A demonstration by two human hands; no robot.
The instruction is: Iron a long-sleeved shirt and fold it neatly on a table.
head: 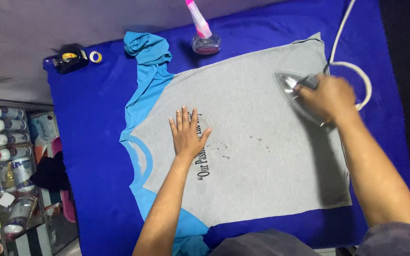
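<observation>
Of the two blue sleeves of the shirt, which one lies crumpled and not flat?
The far sleeve, near the spray bottle, is bunched up. The near sleeve, by the left forearm, lies flatter at the cloth's near edge.

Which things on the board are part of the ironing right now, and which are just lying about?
In use: iron gripped by right hand; grey and blue T-shirt pressed flat by left hand; blue ironing cloth; iron's white cord.

Lying about: pink-topped spray bottle, tape roll, small dark bottle, bottles on the side shelf.
</observation>
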